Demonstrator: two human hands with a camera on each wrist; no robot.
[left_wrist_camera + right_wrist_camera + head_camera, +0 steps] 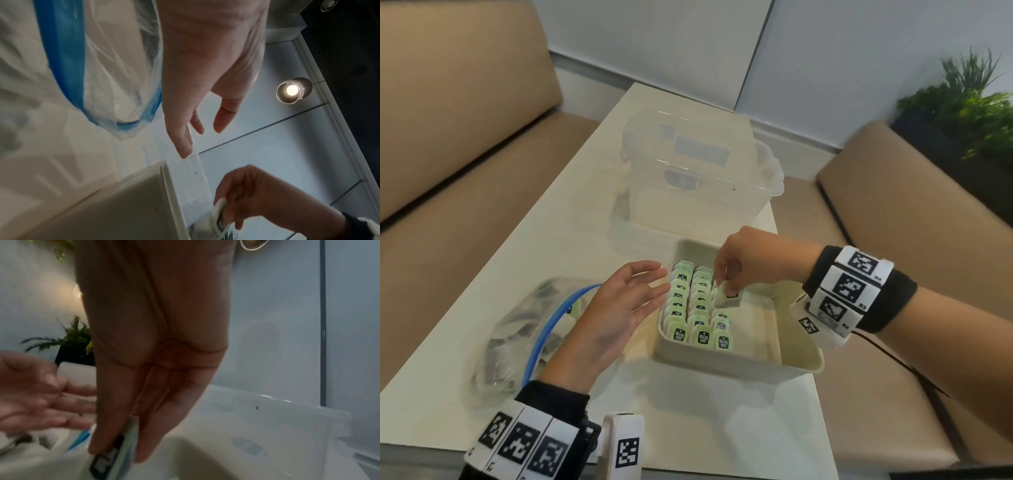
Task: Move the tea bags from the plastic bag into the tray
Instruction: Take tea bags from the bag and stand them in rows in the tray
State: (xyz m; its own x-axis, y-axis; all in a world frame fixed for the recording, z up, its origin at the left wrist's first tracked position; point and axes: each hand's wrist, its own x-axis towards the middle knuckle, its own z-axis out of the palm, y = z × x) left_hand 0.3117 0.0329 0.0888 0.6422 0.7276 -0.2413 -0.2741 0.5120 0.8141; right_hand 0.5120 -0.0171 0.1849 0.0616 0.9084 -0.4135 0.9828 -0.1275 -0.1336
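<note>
A cream tray (801, 363) sits on the table, holding rows of upright green tea bags (681, 310). My right hand (726, 274) pinches one green tea bag (729, 295) just above the third row; the same tea bag (115, 451) shows edge-on between thumb and fingers in the right wrist view. My left hand (626, 301) hovers with fingers spread and empty, between the tray's left wall and the clear plastic bag (517, 335) with a blue zip rim (61, 56). More tea bags lie dimly visible inside the bag.
A clear plastic tub (698, 181) stands behind the tray. Tan bench seats (448, 205) flank the white table (705, 428) on both sides. A potted plant (969, 113) sits at the far right.
</note>
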